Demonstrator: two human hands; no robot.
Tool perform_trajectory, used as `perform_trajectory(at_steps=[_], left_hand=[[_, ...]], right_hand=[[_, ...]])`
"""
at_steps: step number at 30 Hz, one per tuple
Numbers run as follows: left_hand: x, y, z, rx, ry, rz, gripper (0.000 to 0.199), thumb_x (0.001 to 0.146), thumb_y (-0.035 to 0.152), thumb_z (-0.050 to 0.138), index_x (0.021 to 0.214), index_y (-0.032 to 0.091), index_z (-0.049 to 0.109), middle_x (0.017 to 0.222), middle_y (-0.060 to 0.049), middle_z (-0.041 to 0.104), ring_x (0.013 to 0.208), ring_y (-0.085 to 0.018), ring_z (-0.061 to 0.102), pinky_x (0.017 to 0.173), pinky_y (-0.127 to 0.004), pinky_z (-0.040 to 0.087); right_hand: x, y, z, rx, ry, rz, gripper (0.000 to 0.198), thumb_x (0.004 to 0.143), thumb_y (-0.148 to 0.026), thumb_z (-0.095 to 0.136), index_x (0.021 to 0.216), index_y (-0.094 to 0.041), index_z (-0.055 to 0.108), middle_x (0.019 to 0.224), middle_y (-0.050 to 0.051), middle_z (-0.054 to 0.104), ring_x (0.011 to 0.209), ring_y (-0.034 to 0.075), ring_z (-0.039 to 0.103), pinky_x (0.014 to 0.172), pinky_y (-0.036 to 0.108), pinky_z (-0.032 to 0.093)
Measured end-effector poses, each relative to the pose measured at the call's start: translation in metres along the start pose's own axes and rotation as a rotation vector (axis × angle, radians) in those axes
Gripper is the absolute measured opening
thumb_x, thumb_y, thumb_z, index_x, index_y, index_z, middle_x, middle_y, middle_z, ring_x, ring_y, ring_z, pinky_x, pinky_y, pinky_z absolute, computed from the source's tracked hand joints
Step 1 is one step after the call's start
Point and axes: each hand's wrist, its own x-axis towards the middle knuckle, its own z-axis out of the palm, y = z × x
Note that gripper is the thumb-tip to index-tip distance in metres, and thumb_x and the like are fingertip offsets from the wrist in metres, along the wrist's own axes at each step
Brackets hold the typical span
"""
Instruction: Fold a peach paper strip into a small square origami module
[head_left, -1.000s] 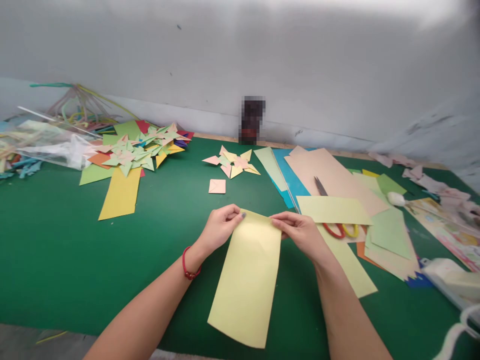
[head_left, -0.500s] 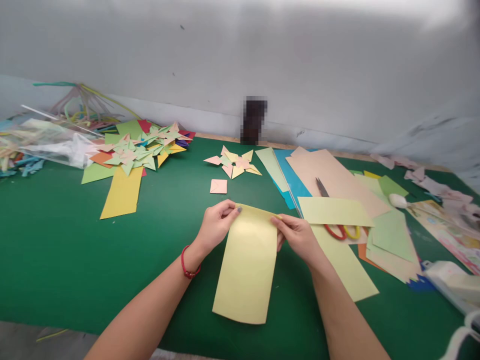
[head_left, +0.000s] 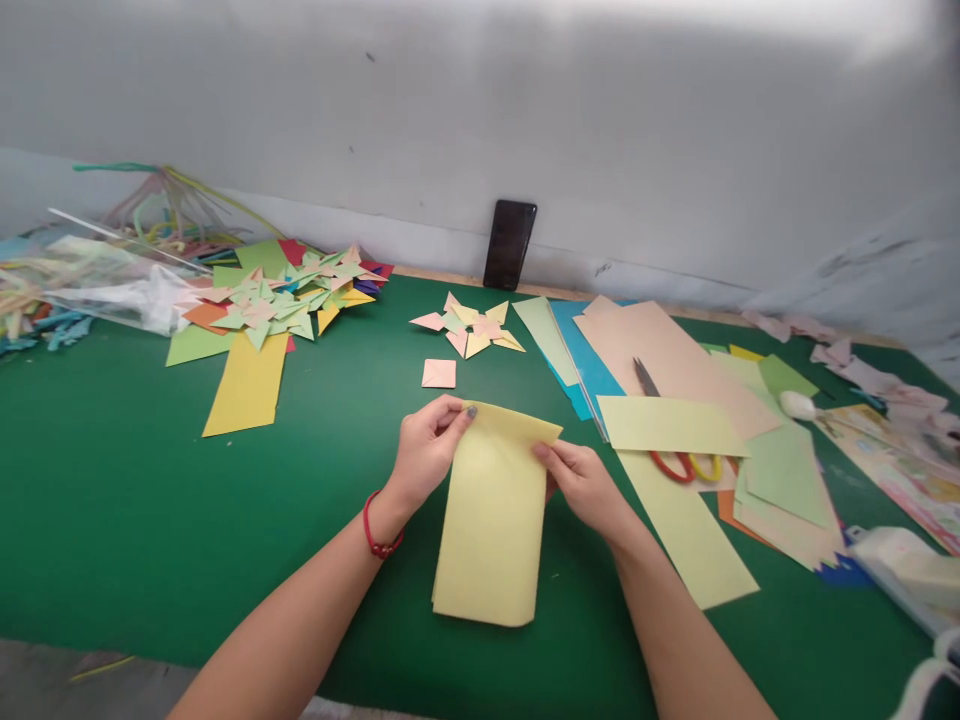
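Both hands hold a long pale yellow sheet of paper above the green table, its far end folded over. My left hand, with a red bracelet at the wrist, pinches the upper left corner between thumb and fingers. My right hand grips the right edge a little below the upper corner, thumb on top and fingertips hidden underneath. Just beyond the sheet lies a small pink folded square. Behind that is a pink and yellow folded-paper star.
Scissors lie at the right, partly under a pale yellow strip, among stacked coloured papers. More paper stars and a yellow strip sit at the left. A phone leans on the wall.
The sheet's near end has drawn in and lies flatter, and the folded flap at its far end looks wider. My right hand has shifted slightly left and down along the edge.
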Motion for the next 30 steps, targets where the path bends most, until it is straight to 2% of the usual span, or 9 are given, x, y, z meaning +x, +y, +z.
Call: perform_trajectory(at_steps=[2,6,9,14,18,23,26,30], left_hand=[[0.0,0.001,0.0,-0.015,0.012,0.0,0.022,0.079,0.038,0.054,0.076,0.017,0.058,0.06,0.001,0.057,0.05,-0.01,0.046,0.046,-0.02,0.035],[-0.001,0.003,0.0,0.009,0.045,0.018,0.021,0.079,0.038,0.054,0.075,0.017,0.058,0.058,0.002,0.055,0.049,-0.009,0.045,0.045,-0.019,0.033],[-0.001,0.003,-0.001,0.019,0.075,0.034,0.021,0.08,0.037,0.053,0.074,0.017,0.057,0.058,0.002,0.054,0.049,-0.009,0.044,0.045,-0.019,0.033],[0.0,0.002,-0.001,-0.019,0.113,0.013,0.023,0.079,0.039,0.053,0.073,0.017,0.056,0.058,0.002,0.053,0.05,-0.009,0.045,0.047,-0.02,0.034],[0.001,0.003,-0.001,-0.038,0.143,0.005,0.022,0.079,0.039,0.054,0.072,0.018,0.056,0.056,0.002,0.052,0.049,-0.009,0.044,0.046,-0.019,0.034],[0.003,0.004,-0.002,-0.113,0.205,-0.019,0.021,0.079,0.038,0.055,0.075,0.017,0.057,0.06,0.001,0.056,0.052,-0.009,0.048,0.048,-0.019,0.038],[0.005,0.004,-0.004,-0.125,0.244,-0.024,0.022,0.078,0.038,0.055,0.073,0.017,0.056,0.057,0.002,0.055,0.05,-0.009,0.047,0.047,-0.018,0.037],[0.007,0.004,-0.007,-0.123,0.308,-0.023,0.02,0.078,0.036,0.056,0.075,0.017,0.058,0.058,0.002,0.056,0.051,-0.008,0.049,0.049,-0.018,0.039]], right_hand=[[0.0,0.0,0.001,-0.032,0.014,-0.021,0.036,0.081,-0.05,0.047,0.066,-0.018,0.055,0.057,-0.001,0.056,0.052,0.016,0.056,0.048,0.028,0.048],[0.0,0.0,0.002,-0.063,-0.046,-0.057,0.032,0.082,-0.045,0.047,0.07,-0.018,0.058,0.064,0.0,0.058,0.058,0.016,0.055,0.051,0.026,0.046],[0.001,0.001,0.004,-0.157,0.028,-0.087,0.033,0.083,-0.044,0.046,0.067,-0.018,0.058,0.056,-0.001,0.053,0.051,0.014,0.049,0.047,0.024,0.04],[0.0,-0.001,0.009,-0.084,-0.071,-0.021,0.034,0.082,-0.046,0.047,0.069,-0.017,0.06,0.064,0.001,0.058,0.057,0.016,0.053,0.05,0.025,0.042],[-0.001,-0.003,0.011,-0.089,-0.028,-0.003,0.035,0.081,-0.047,0.047,0.066,-0.018,0.057,0.057,-0.001,0.054,0.05,0.014,0.05,0.045,0.024,0.04],[-0.001,-0.006,0.008,-0.005,-0.161,0.048,0.033,0.08,-0.047,0.049,0.07,-0.018,0.061,0.069,0.002,0.059,0.065,0.017,0.056,0.055,0.026,0.047],[-0.001,-0.005,0.008,-0.036,-0.125,0.046,0.034,0.079,-0.048,0.049,0.066,-0.018,0.058,0.063,0.001,0.057,0.06,0.015,0.054,0.051,0.025,0.044],[-0.001,-0.004,0.007,-0.003,-0.13,0.022,0.023,0.075,-0.042,0.057,0.077,-0.019,0.06,0.076,0.001,0.063,0.071,0.017,0.058,0.061,0.025,0.045]])
